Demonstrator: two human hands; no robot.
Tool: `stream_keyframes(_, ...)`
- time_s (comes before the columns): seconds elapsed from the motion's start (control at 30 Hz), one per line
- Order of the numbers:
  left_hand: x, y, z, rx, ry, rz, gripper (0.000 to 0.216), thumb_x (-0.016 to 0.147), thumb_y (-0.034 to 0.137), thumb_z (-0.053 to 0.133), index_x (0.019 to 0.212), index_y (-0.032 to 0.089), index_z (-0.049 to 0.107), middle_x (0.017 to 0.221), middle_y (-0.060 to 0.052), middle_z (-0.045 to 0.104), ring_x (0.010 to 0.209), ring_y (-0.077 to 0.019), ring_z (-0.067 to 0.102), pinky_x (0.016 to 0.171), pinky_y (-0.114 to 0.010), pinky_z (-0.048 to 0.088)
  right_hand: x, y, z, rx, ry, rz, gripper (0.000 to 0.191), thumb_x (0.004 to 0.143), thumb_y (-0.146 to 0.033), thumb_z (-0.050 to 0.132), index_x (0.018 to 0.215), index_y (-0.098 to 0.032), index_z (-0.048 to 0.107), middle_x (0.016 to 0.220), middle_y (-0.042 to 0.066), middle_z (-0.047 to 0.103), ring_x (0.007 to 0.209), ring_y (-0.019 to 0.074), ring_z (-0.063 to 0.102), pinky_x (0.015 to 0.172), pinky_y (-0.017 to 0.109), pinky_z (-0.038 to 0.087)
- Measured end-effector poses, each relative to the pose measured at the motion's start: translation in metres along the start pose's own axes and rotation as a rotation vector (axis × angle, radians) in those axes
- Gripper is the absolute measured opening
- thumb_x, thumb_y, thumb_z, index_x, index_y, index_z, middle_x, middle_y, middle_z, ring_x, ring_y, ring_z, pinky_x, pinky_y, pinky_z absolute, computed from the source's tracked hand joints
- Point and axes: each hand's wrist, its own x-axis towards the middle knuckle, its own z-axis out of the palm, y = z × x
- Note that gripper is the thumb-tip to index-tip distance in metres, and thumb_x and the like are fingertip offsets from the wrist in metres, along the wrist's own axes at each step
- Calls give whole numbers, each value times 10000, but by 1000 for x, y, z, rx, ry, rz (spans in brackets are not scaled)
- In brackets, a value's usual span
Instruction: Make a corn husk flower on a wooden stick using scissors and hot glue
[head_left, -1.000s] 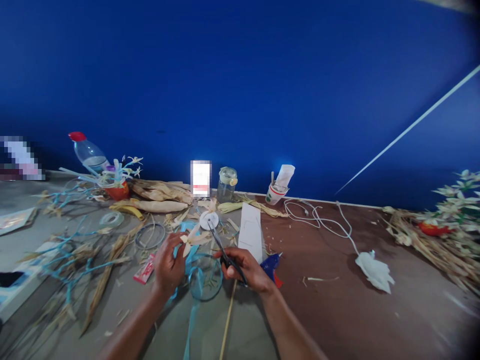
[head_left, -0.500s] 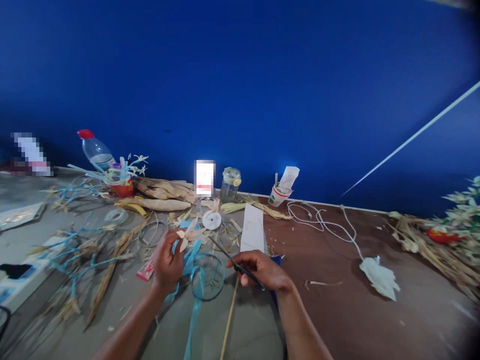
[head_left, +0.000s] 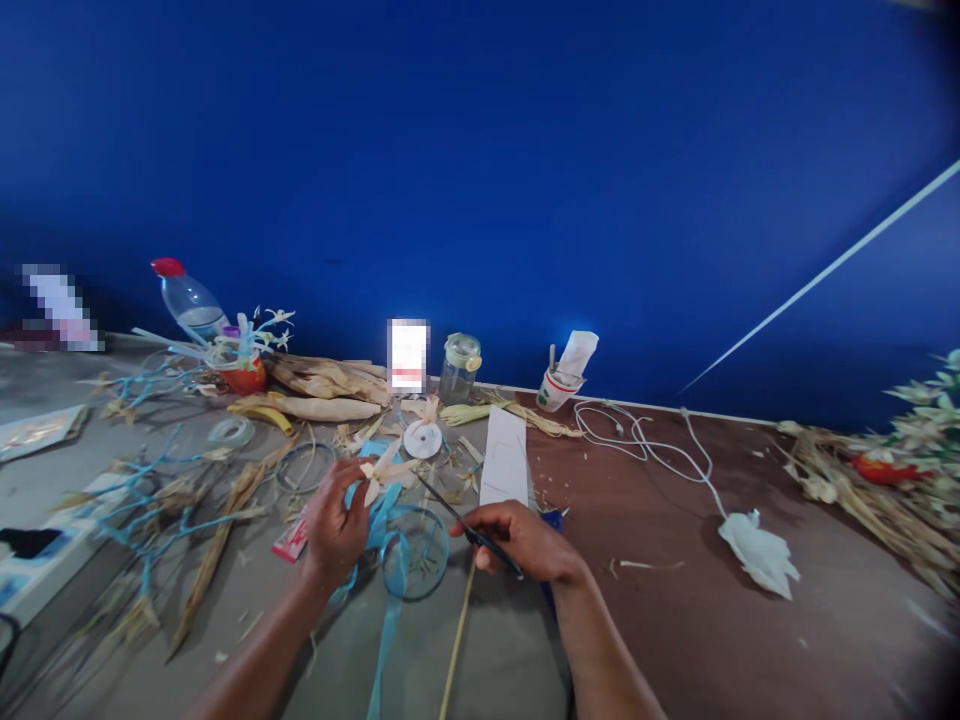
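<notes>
My left hand (head_left: 335, 528) is closed on a small pale husk flower (head_left: 381, 470) with light blue ribbon (head_left: 388, 620) trailing down from it. My right hand (head_left: 523, 541) grips black scissors (head_left: 457, 518), their blades pointing up and left toward the flower, tips a little short of it. Under both hands lies a blue ribbon-wrapped ring (head_left: 415, 553) and a thin wooden stick (head_left: 455, 645). A blue glue gun (head_left: 551, 520) shows partly behind my right hand.
Corn husks (head_left: 322, 392), a white tape disc (head_left: 421, 439), a white paper strip (head_left: 505, 459), a glass jar (head_left: 458, 367), a paper cup (head_left: 556, 388), a water bottle (head_left: 190, 298), a white cable (head_left: 645, 440), and dried husk bundles (head_left: 870, 490) crowd the table by the blue wall.
My right hand shifted right with the scissors and lowered their blades from pointing at the white disc to a flatter angle. The left hand raised the flower slightly.
</notes>
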Motion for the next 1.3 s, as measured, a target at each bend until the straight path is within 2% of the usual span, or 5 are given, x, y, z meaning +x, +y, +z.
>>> stream_keyframes(0.2, 3, 5, -1, -5, 0, 23, 77, 832, 190, 529, 891, 189, 579, 886, -44, 659, 834, -165, 632, 746, -294, 501, 0, -2, 1, 53, 22, 50, 482, 623, -429, 738, 999, -130, 690, 579, -29, 565, 489, 75, 446, 475, 190, 329)
stream_keyframes(0.4, 2, 3, -1, -23, -12, 74, 138, 823, 138, 532, 942, 196, 574, 907, -46, 653, 871, -168, 632, 760, -305, 504, 0, 2, 1, 60, 21, 69, 411, 643, -364, 724, 989, -144, 689, 581, -41, 577, 485, 65, 458, 475, 179, 334)
stream_keyframes(0.77, 5, 4, -3, 13, -1, 86, 127, 816, 152, 544, 924, 195, 592, 901, -48, 665, 848, -167, 638, 747, -302, 511, -3, -2, -5, 47, 53, 42, 427, 631, -415, 735, 950, -133, 695, 567, -35, 559, 487, 66, 440, 475, 184, 324)
stream_keyframes(1.0, 7, 6, -3, 13, 1, 109, 121, 825, 162, 538, 923, 190, 603, 879, -58, 677, 833, -175, 645, 743, -307, 513, -10, 4, -18, -3, -32, 50, 429, 643, -406, 732, 966, -125, 699, 572, -37, 541, 495, 58, 392, 467, 177, 303)
stream_keyframes(1.3, 6, 5, -2, 19, 2, 132, 126, 829, 149, 532, 926, 191, 600, 871, -51, 676, 827, -168, 644, 731, -299, 515, -7, 4, -16, -26, -103, 78, 420, 659, -386, 734, 989, -127, 705, 545, -47, 524, 482, 59, 390, 466, 176, 309)
